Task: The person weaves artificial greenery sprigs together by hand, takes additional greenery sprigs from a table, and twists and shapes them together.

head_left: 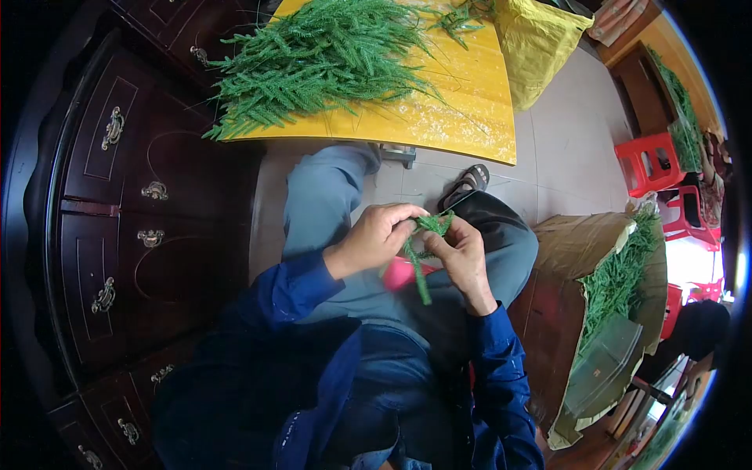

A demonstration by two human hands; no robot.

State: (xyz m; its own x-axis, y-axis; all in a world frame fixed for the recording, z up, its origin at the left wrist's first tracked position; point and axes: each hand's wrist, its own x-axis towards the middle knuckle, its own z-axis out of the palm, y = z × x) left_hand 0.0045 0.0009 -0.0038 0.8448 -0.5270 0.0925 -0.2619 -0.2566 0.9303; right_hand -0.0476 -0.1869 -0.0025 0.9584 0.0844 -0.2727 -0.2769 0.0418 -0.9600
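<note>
Two bare hands meet above a seated person's lap, in front of a yellow wooden counter (462, 113). The left hand (384, 237) and right hand (464, 254) each pinch a small, bushy green plastic-looking sprig (435, 225) between thumb and fingers — each grip is pressed closed on it — while one strand dangles below. A large heap of similar feathery green sprigs (329, 59) lies on the counter, beside a crumpled yellow sack (540, 43). To the right stands an open brown cardboard box (568, 241) holding more greenery (623, 278).
</note>
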